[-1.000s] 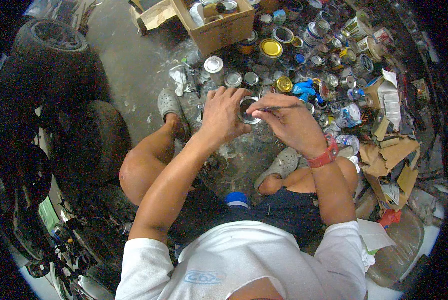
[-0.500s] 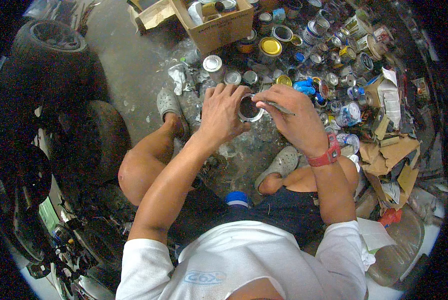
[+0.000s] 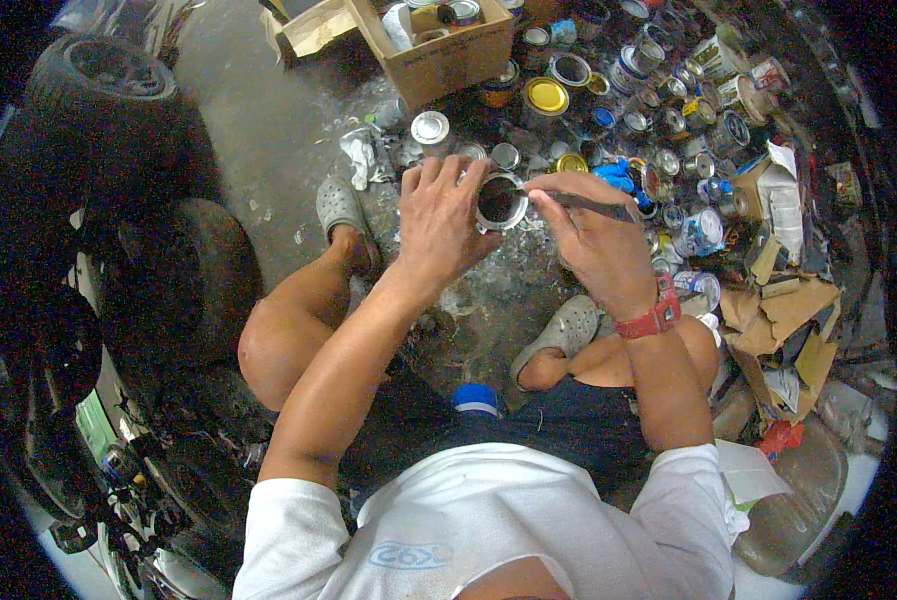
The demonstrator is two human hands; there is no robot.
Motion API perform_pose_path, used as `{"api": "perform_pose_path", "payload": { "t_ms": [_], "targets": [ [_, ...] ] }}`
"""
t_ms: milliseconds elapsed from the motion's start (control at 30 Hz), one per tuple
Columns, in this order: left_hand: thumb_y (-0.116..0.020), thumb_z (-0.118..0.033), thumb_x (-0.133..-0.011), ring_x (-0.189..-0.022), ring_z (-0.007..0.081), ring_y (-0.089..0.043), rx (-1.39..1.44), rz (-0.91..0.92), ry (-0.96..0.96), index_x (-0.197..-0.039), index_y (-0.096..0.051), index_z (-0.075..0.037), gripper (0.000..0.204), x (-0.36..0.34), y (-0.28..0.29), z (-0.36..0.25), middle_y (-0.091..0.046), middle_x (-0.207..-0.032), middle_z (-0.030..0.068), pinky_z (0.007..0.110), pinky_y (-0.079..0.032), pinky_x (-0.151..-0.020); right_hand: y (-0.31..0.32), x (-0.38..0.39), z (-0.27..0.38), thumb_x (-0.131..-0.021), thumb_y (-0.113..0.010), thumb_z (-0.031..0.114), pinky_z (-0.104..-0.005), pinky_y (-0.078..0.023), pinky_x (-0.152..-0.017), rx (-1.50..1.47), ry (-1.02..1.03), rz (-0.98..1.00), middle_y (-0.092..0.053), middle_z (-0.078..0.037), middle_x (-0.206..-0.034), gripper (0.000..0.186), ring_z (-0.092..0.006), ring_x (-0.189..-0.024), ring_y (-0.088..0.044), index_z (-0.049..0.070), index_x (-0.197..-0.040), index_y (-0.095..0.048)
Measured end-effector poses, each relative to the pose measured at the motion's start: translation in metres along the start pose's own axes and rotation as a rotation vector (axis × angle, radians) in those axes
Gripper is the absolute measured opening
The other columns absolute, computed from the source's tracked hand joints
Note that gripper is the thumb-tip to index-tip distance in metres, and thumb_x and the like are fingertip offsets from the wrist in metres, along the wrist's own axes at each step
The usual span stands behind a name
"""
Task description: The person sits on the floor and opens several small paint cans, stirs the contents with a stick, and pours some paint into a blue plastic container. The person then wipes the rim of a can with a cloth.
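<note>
My left hand (image 3: 441, 222) has its fingers wrapped round a small metal can (image 3: 501, 205) with a bright rim and a dark inside, held over the floor between my legs. In my right hand (image 3: 599, 245) is a thin, dark flat tool (image 3: 594, 204), pinched between thumb and fingers, its end at the can's right rim. A red watch sits on my right wrist. Behind my hands stand lidded cans, among them a silver-topped one (image 3: 430, 128) and a gold-lidded one (image 3: 571, 163), beside a crumpled blue item (image 3: 614, 172).
A cardboard box (image 3: 439, 65) of cans stands at the top. Many cans (image 3: 699, 232) crowd the right side, with torn cardboard (image 3: 774, 310). A tire (image 3: 104, 80) and dark machinery fill the left. Crumpled white paper (image 3: 367, 155) lies by my left shoe.
My left hand and the can have risen slightly in the picture. My right hand has shifted a little rightward, and the tool's end has moved from over the can's middle to its rim.
</note>
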State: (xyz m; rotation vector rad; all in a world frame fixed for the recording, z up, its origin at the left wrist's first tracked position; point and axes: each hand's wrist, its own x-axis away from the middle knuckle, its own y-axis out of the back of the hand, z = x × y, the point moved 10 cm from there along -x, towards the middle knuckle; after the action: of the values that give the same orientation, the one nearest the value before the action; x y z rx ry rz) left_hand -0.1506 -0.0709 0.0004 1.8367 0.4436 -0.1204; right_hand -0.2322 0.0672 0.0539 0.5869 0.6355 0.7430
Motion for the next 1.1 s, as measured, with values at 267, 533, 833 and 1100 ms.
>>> {"api": "perform_pose_path", "payload": {
  "t_ms": [267,533,833,1100],
  "targets": [
    [-0.103,-0.029,-0.057,-0.123,0.0328,-0.062,0.064,0.08,0.078,-0.14,-0.066,-0.015,0.092,0.001,-0.002,0.004,-0.069,-0.129,0.0087,0.049,-0.045,-0.107,-0.008,0.001,-0.006,-0.105,-0.075,0.018,-0.0391,-0.058,-0.094,-0.078,-0.105,0.161,-0.082,-0.012,-0.11,0.017,-0.0298,-0.103,-0.077,0.006,-0.114,-0.082],
    [-0.103,-0.03,-0.057,-0.131,0.0376,-0.059,0.08,0.108,0.081,-0.142,-0.064,-0.017,0.095,0.001,-0.01,0.007,-0.066,-0.136,0.0108,0.054,-0.044,-0.111,-0.007,0.002,-0.001,-0.106,-0.073,0.023,-0.0368,-0.058,-0.093,-0.143,-0.022,0.154,-0.081,-0.012,-0.11,0.021,-0.0281,-0.104,-0.076,0.006,-0.115,-0.082],
    [-0.104,-0.033,-0.057,-0.128,0.0387,-0.06,0.01,0.017,0.044,-0.142,-0.064,-0.016,0.095,-0.003,0.003,0.002,-0.067,-0.134,0.0104,0.054,-0.045,-0.109,-0.008,0.008,-0.061,-0.114,-0.065,0.036,-0.0332,-0.058,-0.078,-0.272,-0.433,-0.023,-0.081,-0.01,-0.097,0.036,-0.0198,-0.083,-0.076,0.004,-0.118,-0.081],
    [-0.103,-0.035,-0.059,-0.127,0.0393,-0.062,0.157,0.105,0.208,-0.14,-0.066,-0.018,0.09,-0.002,0.0,0.021,-0.069,-0.131,0.0123,0.054,-0.049,-0.106,0.009,0.018,-0.124,-0.115,-0.064,0.039,-0.0312,-0.058,-0.08,-0.747,-0.597,-0.152,-0.08,-0.004,-0.093,0.038,-0.0132,-0.081,-0.073,0.005,-0.121,-0.081]
  ]
}}
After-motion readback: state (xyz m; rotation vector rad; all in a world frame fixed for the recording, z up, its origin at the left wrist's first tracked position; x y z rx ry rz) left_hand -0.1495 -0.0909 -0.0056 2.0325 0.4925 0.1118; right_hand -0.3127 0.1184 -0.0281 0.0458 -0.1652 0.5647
